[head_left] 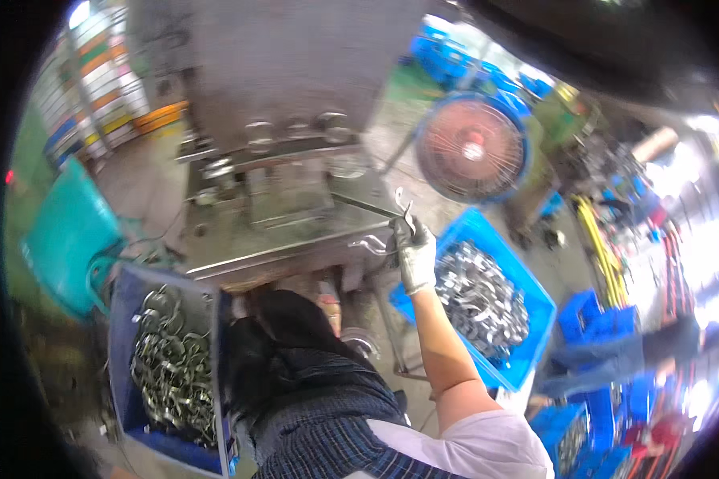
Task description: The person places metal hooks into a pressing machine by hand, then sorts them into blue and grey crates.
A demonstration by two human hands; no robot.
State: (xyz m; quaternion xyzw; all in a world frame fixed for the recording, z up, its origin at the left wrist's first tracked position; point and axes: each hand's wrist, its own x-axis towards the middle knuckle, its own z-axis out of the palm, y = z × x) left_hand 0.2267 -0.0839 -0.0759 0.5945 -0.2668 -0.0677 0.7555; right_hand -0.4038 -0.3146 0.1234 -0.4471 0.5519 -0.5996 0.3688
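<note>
My right hand [415, 254], in a pale glove with dark fingers, is raised at the right front corner of the machine bed [287, 247]. Its fingers are closed on a bent, shiny metal piece [406, 209] that sticks up above them. A second curved metal piece [370, 245] shows at the left of the same hand; whether the fingers grip it too is unclear. From the hand a thin dark rod [363, 205] runs left over the bed toward the metal block [290, 195]; how it is held is hidden. My left hand is out of sight.
Left of my legs stands a blue-grey bin [120, 351] of curved metal parts. Another bright blue bin [539, 307], heaped with metal pieces, is beside my right forearm. A round fan [472, 149] stands behind it. A green plastic chair [72, 235] is at the left.
</note>
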